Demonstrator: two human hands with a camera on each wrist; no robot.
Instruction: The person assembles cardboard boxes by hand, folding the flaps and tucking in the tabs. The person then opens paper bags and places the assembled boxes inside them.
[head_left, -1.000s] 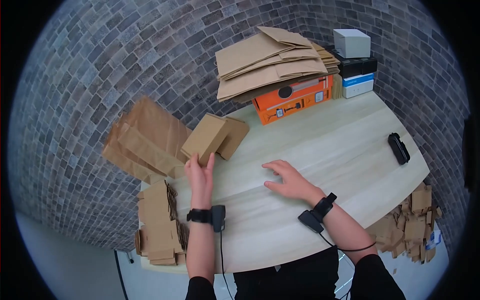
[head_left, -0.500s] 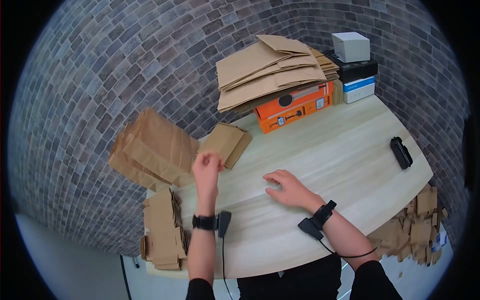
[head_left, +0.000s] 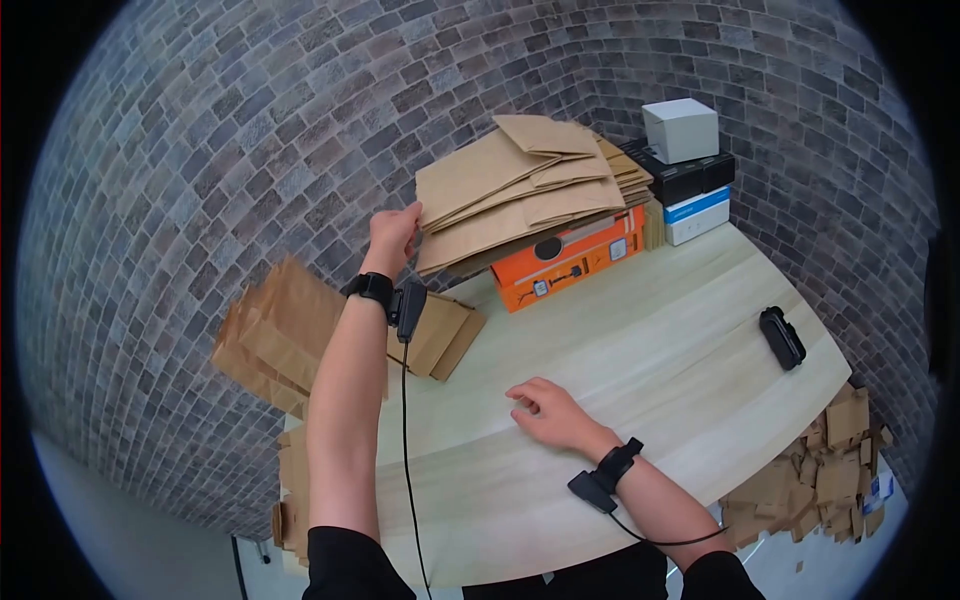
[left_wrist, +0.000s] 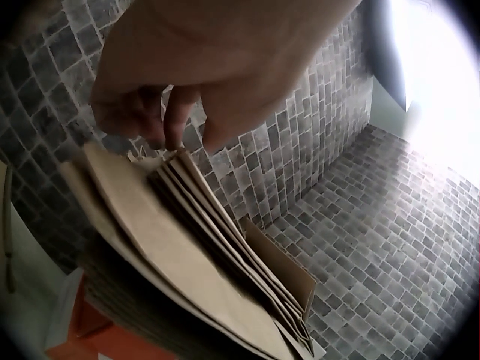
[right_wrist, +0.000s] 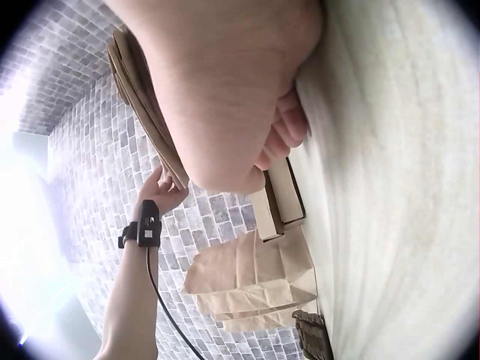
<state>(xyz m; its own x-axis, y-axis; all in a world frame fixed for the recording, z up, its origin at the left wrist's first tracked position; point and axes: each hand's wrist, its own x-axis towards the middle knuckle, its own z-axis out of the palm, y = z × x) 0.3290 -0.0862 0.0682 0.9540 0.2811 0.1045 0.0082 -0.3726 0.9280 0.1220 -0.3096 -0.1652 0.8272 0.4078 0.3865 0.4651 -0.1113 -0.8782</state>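
Observation:
In the head view my left hand (head_left: 392, 238) is at the left edge of a stack of folded brown paper bags (head_left: 515, 190), which lies on an orange box (head_left: 570, 268). The left wrist view has the hand (left_wrist: 202, 60) above the stack, its thumb and fingertips pinching the edge of a folded bag (left_wrist: 176, 232). My right hand (head_left: 550, 413) rests low over the table (head_left: 620, 370), fingers loosely curled and holding nothing; its palm (right_wrist: 225, 97) fills the top of the right wrist view.
Small cardboard boxes (head_left: 440, 335) sit behind my left forearm, beside standing paper bags (head_left: 275, 335). At the back right are stacked white and black boxes (head_left: 690, 178). A black case (head_left: 781, 338) lies at the right. Cardboard pieces (head_left: 810, 470) are piled beyond the table's right edge.
My left hand has left the small cardboard box and moved up to the bag stack. That box now lies lower beside the other. My right hand has barely moved over the table.

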